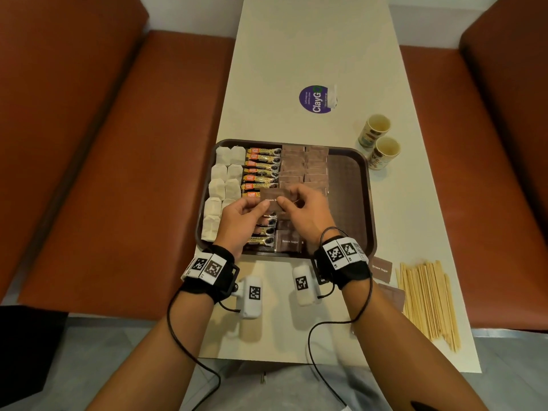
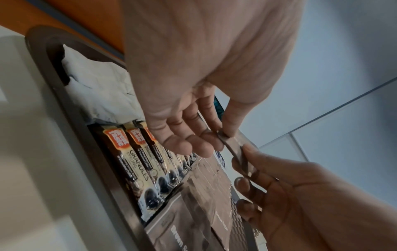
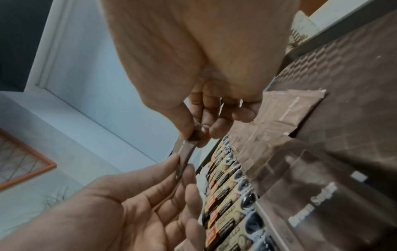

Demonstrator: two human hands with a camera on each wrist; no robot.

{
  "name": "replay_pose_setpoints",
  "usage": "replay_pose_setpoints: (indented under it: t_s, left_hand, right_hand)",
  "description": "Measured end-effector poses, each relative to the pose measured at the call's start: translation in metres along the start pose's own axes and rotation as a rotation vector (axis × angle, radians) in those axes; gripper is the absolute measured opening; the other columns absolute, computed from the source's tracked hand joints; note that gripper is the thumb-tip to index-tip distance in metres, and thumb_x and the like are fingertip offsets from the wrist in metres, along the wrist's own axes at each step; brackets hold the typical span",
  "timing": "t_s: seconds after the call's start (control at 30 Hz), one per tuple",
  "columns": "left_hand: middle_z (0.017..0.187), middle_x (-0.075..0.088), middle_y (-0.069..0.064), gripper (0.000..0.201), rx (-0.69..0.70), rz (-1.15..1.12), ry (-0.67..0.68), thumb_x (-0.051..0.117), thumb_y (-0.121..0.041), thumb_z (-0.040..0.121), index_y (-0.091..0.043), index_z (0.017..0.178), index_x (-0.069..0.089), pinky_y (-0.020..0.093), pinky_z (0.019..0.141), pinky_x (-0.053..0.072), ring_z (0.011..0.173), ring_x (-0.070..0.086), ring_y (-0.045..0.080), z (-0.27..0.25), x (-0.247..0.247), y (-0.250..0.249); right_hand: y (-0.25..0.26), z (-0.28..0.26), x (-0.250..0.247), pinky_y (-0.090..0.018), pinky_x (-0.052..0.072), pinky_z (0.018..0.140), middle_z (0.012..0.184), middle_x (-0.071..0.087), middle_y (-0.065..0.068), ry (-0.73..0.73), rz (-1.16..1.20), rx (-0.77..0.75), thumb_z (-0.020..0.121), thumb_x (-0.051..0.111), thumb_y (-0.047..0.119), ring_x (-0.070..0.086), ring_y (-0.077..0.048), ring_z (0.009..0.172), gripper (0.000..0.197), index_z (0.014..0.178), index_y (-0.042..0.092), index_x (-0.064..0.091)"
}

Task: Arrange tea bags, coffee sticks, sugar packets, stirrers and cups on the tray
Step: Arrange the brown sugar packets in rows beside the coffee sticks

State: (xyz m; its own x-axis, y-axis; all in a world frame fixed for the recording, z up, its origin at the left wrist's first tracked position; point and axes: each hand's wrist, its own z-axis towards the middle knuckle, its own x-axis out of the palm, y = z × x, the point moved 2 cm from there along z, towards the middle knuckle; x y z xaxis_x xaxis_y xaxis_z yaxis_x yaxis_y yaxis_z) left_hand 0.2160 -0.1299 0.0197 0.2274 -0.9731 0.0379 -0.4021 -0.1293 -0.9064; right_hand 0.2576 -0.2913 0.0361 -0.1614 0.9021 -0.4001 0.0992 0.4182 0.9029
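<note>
While the sugar packet (image 1: 274, 203) hangs above the middle of the tray (image 1: 370, 203), the left hand (image 1: 240, 216) pinches one end and the right hand (image 1: 305, 209) pinches the other. To do this well, I would lower it flat into the gap in the brown sugar column, edges squared with the packets (image 1: 305, 167) already laid, just beside the coffee sticks (image 1: 262, 167) and clear of the tea bags (image 1: 221, 185). Cups (image 1: 379, 140) and stirrers (image 1: 430, 301) wait on the bench (image 1: 311, 40), off the tray.
</note>
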Motion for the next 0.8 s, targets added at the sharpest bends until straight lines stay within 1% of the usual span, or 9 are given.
replay_pose_setpoints:
  t_s: [0.07,0.1,0.2,0.3,0.37,0.43,0.57,0.67,0.8]
  left_hand:
    - [0.093,0.076,0.003,0.015,-0.004,0.017,-0.005,0.069,-0.021,0.1,-0.01,0.11,0.072,0.022,0.062,0.055,0.07,0.068,0.009,0.0,0.003,0.001]
    - [0.094,0.077,0.004,0.016,-0.011,0.026,-0.005,0.068,-0.022,0.1,-0.01,0.111,0.072,0.022,0.062,0.055,0.071,0.068,0.009,0.001,0.004,0.002]
    - [0.094,0.078,0.003,0.017,-0.042,0.036,0.0,0.068,-0.023,0.101,-0.012,0.113,0.072,0.026,0.066,0.056,0.072,0.068,0.01,0.002,0.005,0.004]
    - [0.092,0.078,0.001,0.015,-0.053,0.038,-0.004,0.067,-0.021,0.101,-0.013,0.113,0.071,0.027,0.068,0.055,0.071,0.067,0.008,0.002,0.007,0.004]
    - [0.09,0.077,0.0,0.014,-0.051,0.042,-0.007,0.067,-0.021,0.101,-0.013,0.113,0.071,0.025,0.065,0.053,0.069,0.067,0.007,0.003,0.009,0.005]
    - [0.09,0.077,0.0,0.015,-0.051,0.051,-0.008,0.067,-0.021,0.102,-0.012,0.113,0.071,0.024,0.064,0.052,0.069,0.066,0.007,0.003,0.01,0.005]
    - [0.09,0.077,0.0,0.014,-0.053,0.065,-0.014,0.067,-0.021,0.102,-0.014,0.112,0.071,0.025,0.065,0.053,0.07,0.066,0.008,0.003,0.011,0.006]
    - [0.092,0.077,0.002,0.014,-0.049,0.068,-0.011,0.066,-0.021,0.102,-0.013,0.112,0.071,0.025,0.066,0.053,0.071,0.066,0.009,0.004,0.009,0.006]
    - [0.094,0.078,0.001,0.013,-0.051,0.078,-0.012,0.067,-0.022,0.101,-0.015,0.112,0.072,0.026,0.067,0.054,0.074,0.067,0.01,0.004,0.008,0.007]
  right_hand:
    - [-0.008,0.001,-0.011,-0.018,0.056,0.072,0.096,0.068,0.0,-0.049,-0.025,0.004,0.094,0.07,0.025,0.067,-0.016,0.085,0.017,0.108,0.016,0.07]
    - [-0.013,0.001,-0.017,-0.014,0.051,0.071,0.097,0.069,0.001,-0.079,-0.049,0.009,0.093,0.07,0.026,0.066,-0.013,0.086,0.018,0.108,0.016,0.07]
    - [-0.03,0.003,-0.036,-0.021,0.048,0.074,0.096,0.069,0.0,-0.154,-0.077,0.062,0.092,0.071,0.027,0.063,-0.012,0.082,0.019,0.107,0.015,0.071]
    - [-0.048,0.004,-0.052,-0.027,0.052,0.08,0.091,0.07,0.001,-0.23,-0.156,0.126,0.092,0.071,0.027,0.062,-0.01,0.076,0.016,0.103,0.015,0.071]
    - [-0.057,0.004,-0.059,-0.027,0.052,0.08,0.088,0.071,0.002,-0.255,-0.195,0.157,0.092,0.071,0.026,0.061,-0.004,0.072,0.016,0.104,0.015,0.071]
    - [-0.064,0.004,-0.061,-0.023,0.047,0.075,0.088,0.069,0.003,-0.255,-0.236,0.178,0.093,0.07,0.025,0.058,-0.002,0.07,0.017,0.106,0.015,0.071]
    - [-0.071,0.003,-0.058,-0.023,0.043,0.079,0.097,0.07,-0.001,-0.203,-0.297,0.196,0.094,0.069,0.025,0.061,-0.013,0.084,0.018,0.108,0.015,0.071]
    - [-0.074,0.002,-0.055,-0.023,0.042,0.079,0.095,0.067,0.001,-0.19,-0.315,0.213,0.094,0.068,0.026,0.059,-0.014,0.086,0.019,0.109,0.015,0.071]
    - [-0.076,0.002,-0.051,-0.024,0.044,0.079,0.095,0.067,0.001,-0.232,-0.315,0.244,0.092,0.07,0.028,0.06,-0.015,0.085,0.019,0.106,0.016,0.071]
